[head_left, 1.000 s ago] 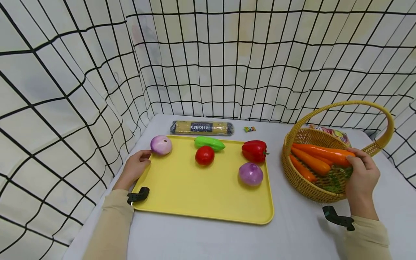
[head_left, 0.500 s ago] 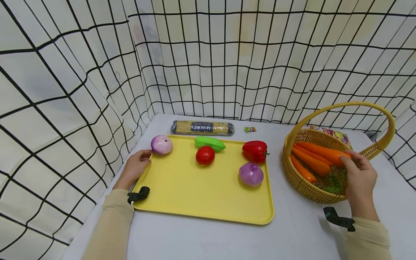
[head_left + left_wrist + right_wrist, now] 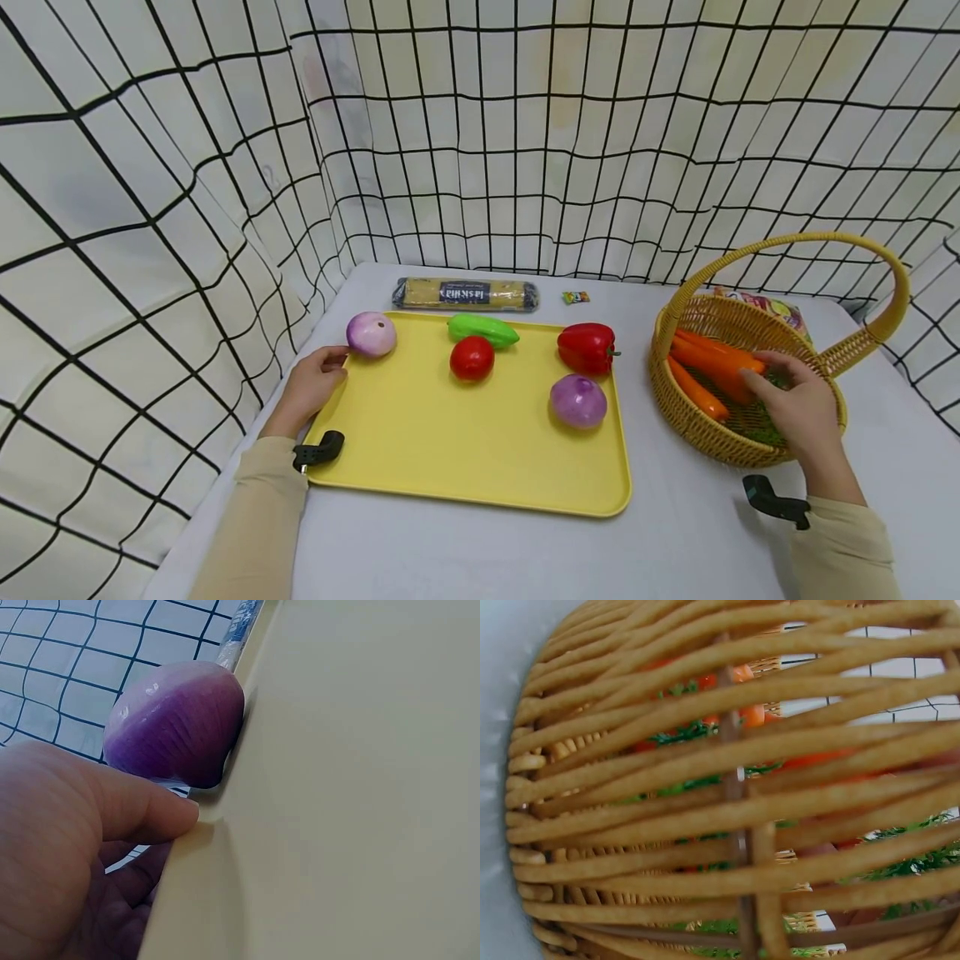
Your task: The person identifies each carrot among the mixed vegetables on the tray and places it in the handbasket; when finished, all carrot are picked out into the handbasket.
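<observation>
My left hand (image 3: 309, 387) pinches the left rim of the yellow tray (image 3: 465, 442). In the left wrist view its thumb (image 3: 157, 814) lies over the rim, with the other fingers below. A purple-and-white onion (image 3: 371, 334) sits just beyond that thumb, on the tray's far left corner. On the right, my right hand (image 3: 806, 408) reaches into the wicker basket (image 3: 686, 429) and grips the near end of an orange carrot (image 3: 712, 358). More carrots lie beside it, partly covered. The right wrist view shows mostly the basket's weave, with green leaves behind; the hand is largely hidden there.
The tray also bears a green vegetable (image 3: 483, 331), a tomato (image 3: 472, 358), a red bell pepper (image 3: 587, 348) and a purple onion (image 3: 578, 401). Behind it lie a pasta pack (image 3: 465, 294) and a small candy (image 3: 576, 297). The basket handle (image 3: 795, 240) arches high; netting surrounds the table.
My right hand has moved left and deeper into the basket, and the carrot in its grip has shifted left with it. The left hand and tray stay put.
</observation>
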`<state>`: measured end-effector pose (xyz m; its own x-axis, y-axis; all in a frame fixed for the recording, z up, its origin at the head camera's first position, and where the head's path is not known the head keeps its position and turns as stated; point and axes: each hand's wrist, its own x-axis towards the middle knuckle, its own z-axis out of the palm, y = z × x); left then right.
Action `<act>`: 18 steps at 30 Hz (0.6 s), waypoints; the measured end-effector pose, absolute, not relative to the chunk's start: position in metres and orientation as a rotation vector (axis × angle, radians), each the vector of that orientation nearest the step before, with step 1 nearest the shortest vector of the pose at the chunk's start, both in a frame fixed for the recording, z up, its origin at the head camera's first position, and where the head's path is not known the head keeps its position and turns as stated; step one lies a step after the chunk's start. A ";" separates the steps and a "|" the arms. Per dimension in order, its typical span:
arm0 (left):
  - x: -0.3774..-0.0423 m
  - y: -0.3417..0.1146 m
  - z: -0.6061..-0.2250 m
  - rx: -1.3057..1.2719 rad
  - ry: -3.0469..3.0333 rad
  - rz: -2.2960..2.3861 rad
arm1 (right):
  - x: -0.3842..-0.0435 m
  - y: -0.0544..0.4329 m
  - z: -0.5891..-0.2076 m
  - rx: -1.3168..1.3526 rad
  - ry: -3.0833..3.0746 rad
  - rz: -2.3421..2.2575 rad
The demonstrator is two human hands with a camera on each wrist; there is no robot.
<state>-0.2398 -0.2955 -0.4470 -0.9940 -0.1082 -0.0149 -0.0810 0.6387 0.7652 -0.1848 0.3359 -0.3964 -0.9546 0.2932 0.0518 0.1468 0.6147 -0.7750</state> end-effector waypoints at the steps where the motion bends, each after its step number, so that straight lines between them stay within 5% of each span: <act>1: -0.240 -0.296 -0.447 0.161 -2.814 -1.311 | -0.185 0.336 -0.396 -0.358 -2.674 1.242; 18: -0.237 -0.293 -0.443 0.160 -2.818 -1.305 | -0.182 0.335 -0.397 -0.168 -2.760 1.193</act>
